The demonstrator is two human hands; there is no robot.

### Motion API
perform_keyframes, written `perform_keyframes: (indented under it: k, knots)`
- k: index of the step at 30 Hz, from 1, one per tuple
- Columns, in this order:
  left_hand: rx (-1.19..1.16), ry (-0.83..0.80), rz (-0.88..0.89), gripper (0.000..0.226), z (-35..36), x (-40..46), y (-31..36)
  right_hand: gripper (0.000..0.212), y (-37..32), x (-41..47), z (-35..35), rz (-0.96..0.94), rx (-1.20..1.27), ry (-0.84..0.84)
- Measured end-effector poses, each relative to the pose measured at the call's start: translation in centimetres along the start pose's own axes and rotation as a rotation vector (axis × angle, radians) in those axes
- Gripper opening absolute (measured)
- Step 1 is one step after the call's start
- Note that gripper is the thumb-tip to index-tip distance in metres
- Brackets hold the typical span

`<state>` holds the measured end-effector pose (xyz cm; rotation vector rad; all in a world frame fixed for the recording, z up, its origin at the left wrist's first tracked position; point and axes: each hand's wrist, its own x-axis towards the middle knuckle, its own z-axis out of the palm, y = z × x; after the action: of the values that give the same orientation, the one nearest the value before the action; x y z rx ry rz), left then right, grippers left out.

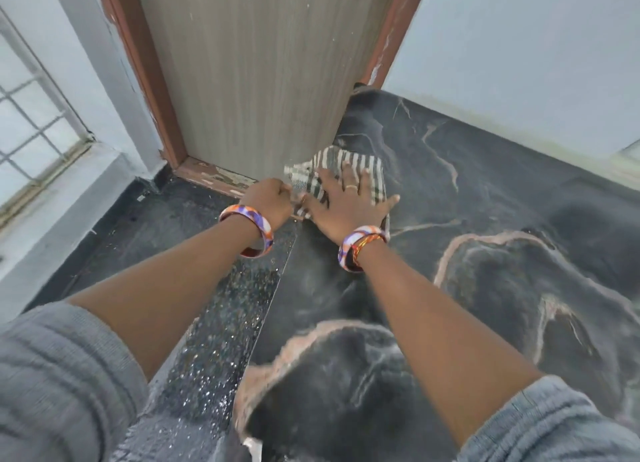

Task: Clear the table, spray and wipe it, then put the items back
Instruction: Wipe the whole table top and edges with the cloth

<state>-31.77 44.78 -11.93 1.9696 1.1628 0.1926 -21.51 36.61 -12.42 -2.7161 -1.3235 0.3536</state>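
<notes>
A striped grey-and-white cloth (370, 170) lies on the dark marbled table top (485, 202), near its far left corner by the door. My right hand (346, 202) presses flat on the cloth with fingers spread; a ring shows on one finger. My left hand (268, 202) is curled into a fist at the cloth's left edge and seems to grip that edge. Both wrists wear orange, white and purple bangles. Part of the cloth is hidden under my right hand.
A grey wood-grain door (256, 73) in a brown frame (145, 80) stands right behind the table's left corner. A sparkly dark floor (221, 305) runs along the table's left edge. A barred window (31, 122) is at far left, a pale wall (519, 46) behind the table.
</notes>
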Motion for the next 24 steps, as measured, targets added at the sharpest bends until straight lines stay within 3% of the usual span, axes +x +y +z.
perform_keyframes:
  k: [8,15,21,24]
  knots:
    - [0.159,0.135,-0.003,0.034,-1.5,-11.0,-5.1,0.064,-2.9,-16.8,3.5,-0.192,-0.010,0.007]
    - [0.293,0.173,0.186,0.025,-0.6,-17.7,-5.3,0.057,-1.1,-26.8,5.4,-0.406,-0.112,0.067]
    - [0.366,0.087,0.418,0.030,2.9,-21.0,-0.9,0.070,12.3,-31.8,3.9,-0.140,-0.223,0.146]
    - [0.385,0.000,0.443,0.031,4.4,-21.8,0.0,0.075,18.9,-34.6,2.9,0.075,-0.266,0.136]
